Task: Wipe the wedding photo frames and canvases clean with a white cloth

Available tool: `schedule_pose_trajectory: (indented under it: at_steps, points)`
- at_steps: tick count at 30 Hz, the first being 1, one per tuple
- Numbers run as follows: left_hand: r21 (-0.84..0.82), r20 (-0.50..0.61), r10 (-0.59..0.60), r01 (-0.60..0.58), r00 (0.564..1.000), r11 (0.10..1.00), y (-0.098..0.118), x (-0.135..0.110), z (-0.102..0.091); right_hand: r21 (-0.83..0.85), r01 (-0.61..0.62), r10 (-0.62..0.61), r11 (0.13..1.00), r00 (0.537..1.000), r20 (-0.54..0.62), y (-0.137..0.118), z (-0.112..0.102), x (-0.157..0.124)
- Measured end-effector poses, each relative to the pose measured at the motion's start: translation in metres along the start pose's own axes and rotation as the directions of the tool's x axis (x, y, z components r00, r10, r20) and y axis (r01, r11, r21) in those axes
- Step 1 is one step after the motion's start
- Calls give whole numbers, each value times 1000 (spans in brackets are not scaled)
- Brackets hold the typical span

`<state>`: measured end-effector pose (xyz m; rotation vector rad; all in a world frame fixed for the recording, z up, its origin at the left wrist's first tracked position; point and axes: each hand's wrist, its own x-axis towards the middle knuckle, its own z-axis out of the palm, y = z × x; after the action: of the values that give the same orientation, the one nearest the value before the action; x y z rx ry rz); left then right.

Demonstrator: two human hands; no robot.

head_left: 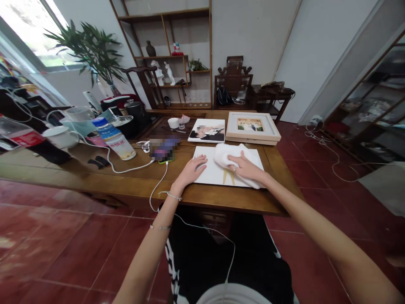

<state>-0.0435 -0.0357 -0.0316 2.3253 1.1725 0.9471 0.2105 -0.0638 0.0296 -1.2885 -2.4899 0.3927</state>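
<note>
A white flat panel [210,172] lies near the front edge of a wooden table [133,185]. My left hand [193,167] rests flat on the panel's left edge, fingers stretched out. My right hand [244,165] presses down on a white cloth [226,154] bunched on top of the panel, fingers laid over it. Just behind stand a photo print [207,130] and a pale wooden picture frame [252,126].
A phone [164,148] with a white cable [133,169] lies left of the panel. A plastic bottle [115,139], cups, a kettle [134,110] and a plant [91,48] crowd the table's left. Shelves and chairs stand at the back wall; red tiled floor surrounds.
</note>
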Motion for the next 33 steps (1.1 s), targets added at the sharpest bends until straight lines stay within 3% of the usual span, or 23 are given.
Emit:
schedule_pose_trajectory:
  at_steps: [3,6,13,17,19,23,27,30,33]
  points:
    - [3,4,-15,15,1000,1000,1,0,0,-56,-48,45,997,998,-47,18,-2,25]
    - [4,4,-29,29,1000,1000,2,0,0,-105,-46,40,993,997,-59,14,7,31]
    - [11,-6,-19,19,1000,1000,3,0,0,-156,171,-165,973,985,50,-58,30,-26]
    - [18,-1,-7,7,1000,1000,3,1,-1,-131,228,-217,965,972,93,-64,24,-41]
    - [19,-4,-6,6,1000,1000,3,0,0,-130,177,-168,975,983,79,-49,17,-28]
    - [18,-3,-9,9,1000,1000,1,0,1,-141,60,-57,988,998,30,-13,7,24]
    - [20,-3,-10,10,1000,1000,2,0,0,-161,-36,31,986,999,-34,-9,15,59]
    - [20,-2,5,-5,1000,1000,3,0,-1,-180,-21,15,983,999,-37,-34,29,47]
    - [17,-13,12,-12,1000,1000,3,0,-1,-181,41,-42,983,999,-2,-67,38,8]
